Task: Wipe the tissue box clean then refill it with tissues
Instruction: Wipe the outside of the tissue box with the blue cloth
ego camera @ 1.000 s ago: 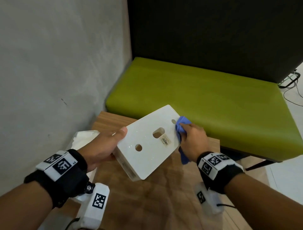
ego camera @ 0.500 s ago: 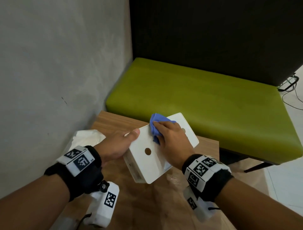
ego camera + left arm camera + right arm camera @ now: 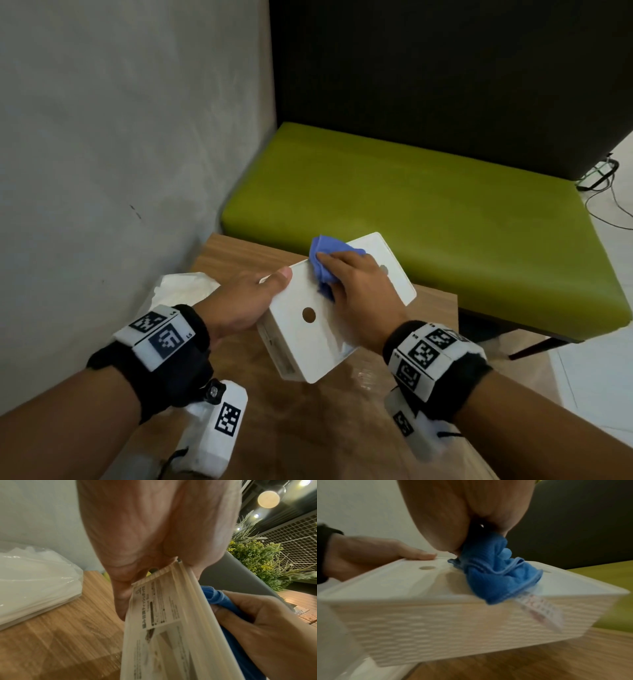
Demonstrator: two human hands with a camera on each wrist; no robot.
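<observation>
Tissue box point(image 3: 329, 318), white, held tilted above the table point(image 3: 308, 428) in my left hand point(image 3: 239, 301), thumb on top; my right hand point(image 3: 356, 291) presses a bunched blue cloth point(image 3: 325, 253) on its holed face; wiping apparently unfinished, tissues point(image 3: 185, 291) beside it, refill pending.

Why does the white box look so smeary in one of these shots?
Right wrist view: the tissue box and blue cloth are streaked, likely motion blur. Left wrist view: its label is soft. Head view: sharper.
</observation>
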